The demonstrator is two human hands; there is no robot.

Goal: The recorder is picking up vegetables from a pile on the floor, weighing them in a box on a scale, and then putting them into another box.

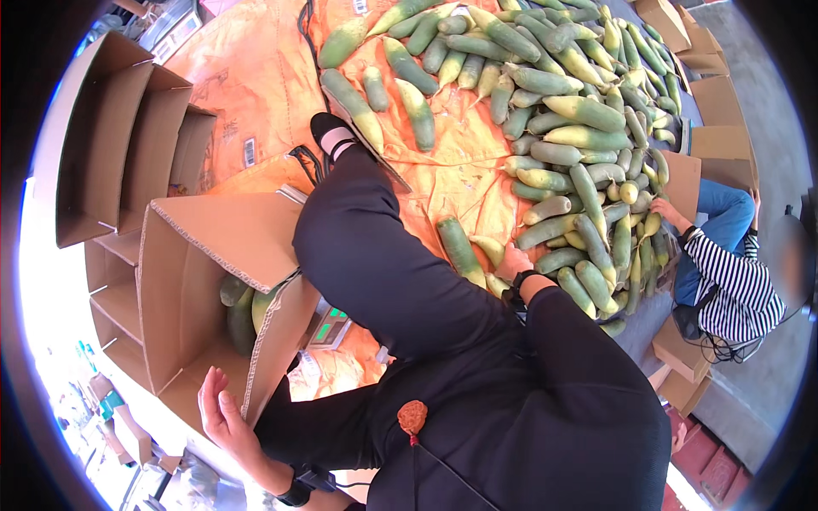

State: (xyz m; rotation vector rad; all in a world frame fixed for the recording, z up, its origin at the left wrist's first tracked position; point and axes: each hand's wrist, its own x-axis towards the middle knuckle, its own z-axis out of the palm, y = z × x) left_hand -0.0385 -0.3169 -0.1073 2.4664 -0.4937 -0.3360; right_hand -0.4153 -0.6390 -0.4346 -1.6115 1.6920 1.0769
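Observation:
My left hand (223, 409) is at the near side of an open cardboard box (192, 230), fingers extended and nothing in them. Several green radishes (241, 322) lie inside that box, partly hidden by its wall and flap. My right hand (513, 262) reaches down to the near edge of a big pile of green radishes (569, 153). It touches or is right beside a small pale radish (489, 249); its fingertips are hidden, so a grip cannot be made out. One thick green radish (460, 250) lies just left of that hand.
Orange tarpaulin (255, 83) spreads under the pile. A digital scale (329, 327) shows beside the box, partly covered by my leg. Nested cardboard boxes (121, 140) stand at left. Across the pile, a person in a striped top (732, 274) touches radishes; more boxes (722, 140) line that side.

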